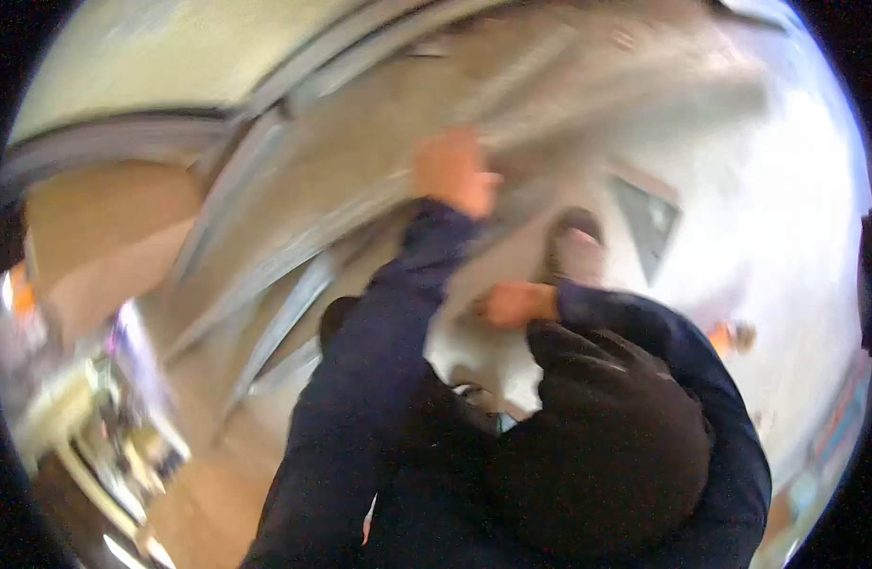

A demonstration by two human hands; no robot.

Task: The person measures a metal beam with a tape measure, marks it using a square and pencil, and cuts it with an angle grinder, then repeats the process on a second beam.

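Observation:
My left hand (455,173), in a dark blue sleeve, reaches forward over long grey metal profiles (346,213). Motion smears its fingers, so I cannot tell whether it grips the metal or only hovers by it. Nearer to my body, my right hand (517,305) looks rounded and blurred beside the dark clothing; its fingers and anything in them cannot be made out. A shoe (578,248) shows just beyond the right hand.
Brown boards or cardboard (114,228) lie at the left. A grey triangular piece (648,224) is on the pale floor (777,218) at the right. Shelf-like clutter (123,446) fills the lower left. A pale panel (171,57) stands at the upper left.

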